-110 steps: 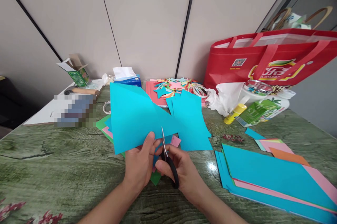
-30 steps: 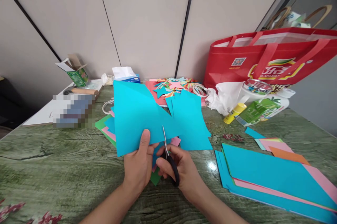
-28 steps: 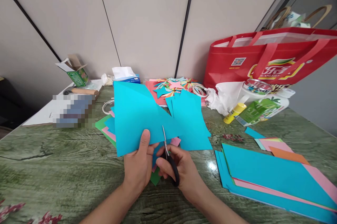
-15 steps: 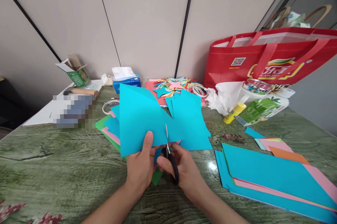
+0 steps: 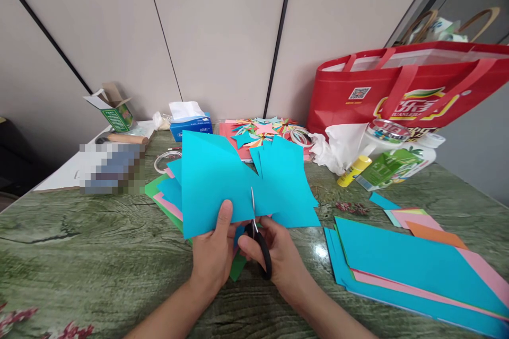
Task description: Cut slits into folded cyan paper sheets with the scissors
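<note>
My left hand [image 5: 213,254] pinches the lower edge of a folded turquoise paper sheet [image 5: 210,180] and holds it upright above the table, thumb on the front. My right hand [image 5: 278,259] is closed round black-handled scissors [image 5: 258,243]. Their blades point up and reach into the sheet's lower edge, just right of my left thumb. Loose turquoise pieces [image 5: 290,185] lie directly behind the held sheet. Green and pink paper scraps [image 5: 159,196] lie beneath it.
A stack of turquoise, pink and orange sheets [image 5: 405,264] lies at the right. Farther back are a red tote bag [image 5: 405,89], crumpled tissue [image 5: 342,148], a yellow glue stick [image 5: 353,172], coloured paper cut-outs [image 5: 262,132], a tissue box [image 5: 191,121] and a green carton [image 5: 115,111].
The held sheet and both hands have shifted slightly to the right, and the scissor blades now sit a little deeper in the paper's lower edge.
</note>
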A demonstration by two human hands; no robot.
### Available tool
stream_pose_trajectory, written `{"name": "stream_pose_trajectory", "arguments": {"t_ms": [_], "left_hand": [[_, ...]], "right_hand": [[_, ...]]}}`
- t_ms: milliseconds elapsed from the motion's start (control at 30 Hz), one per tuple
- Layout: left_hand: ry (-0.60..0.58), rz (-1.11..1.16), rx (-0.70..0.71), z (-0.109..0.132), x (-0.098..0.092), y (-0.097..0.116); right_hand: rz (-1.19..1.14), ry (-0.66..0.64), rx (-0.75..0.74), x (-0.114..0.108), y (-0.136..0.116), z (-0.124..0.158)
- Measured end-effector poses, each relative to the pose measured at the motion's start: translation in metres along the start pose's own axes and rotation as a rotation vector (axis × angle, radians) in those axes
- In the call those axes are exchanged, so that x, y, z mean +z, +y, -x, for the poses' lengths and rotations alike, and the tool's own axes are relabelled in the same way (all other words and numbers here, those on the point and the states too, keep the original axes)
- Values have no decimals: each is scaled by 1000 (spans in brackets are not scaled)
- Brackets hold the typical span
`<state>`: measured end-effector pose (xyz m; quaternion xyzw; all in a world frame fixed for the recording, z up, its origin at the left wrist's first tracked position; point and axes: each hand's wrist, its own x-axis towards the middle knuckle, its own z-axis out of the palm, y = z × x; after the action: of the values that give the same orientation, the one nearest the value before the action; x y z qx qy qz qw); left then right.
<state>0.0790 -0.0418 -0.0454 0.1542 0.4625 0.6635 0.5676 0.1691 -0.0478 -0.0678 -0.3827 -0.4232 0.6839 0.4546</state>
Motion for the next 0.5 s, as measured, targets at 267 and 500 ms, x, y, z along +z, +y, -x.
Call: {"name": "stream_pose_trajectory", "arguments": {"t_ms": [267,500], "left_hand": [[-37,-14,-32,-2,-3,-3],[-70,-14,16,-3,-4,-3]], "right_hand": [[41,14,11,-2,0,0],[79,18,12,-3,1,0]]}}
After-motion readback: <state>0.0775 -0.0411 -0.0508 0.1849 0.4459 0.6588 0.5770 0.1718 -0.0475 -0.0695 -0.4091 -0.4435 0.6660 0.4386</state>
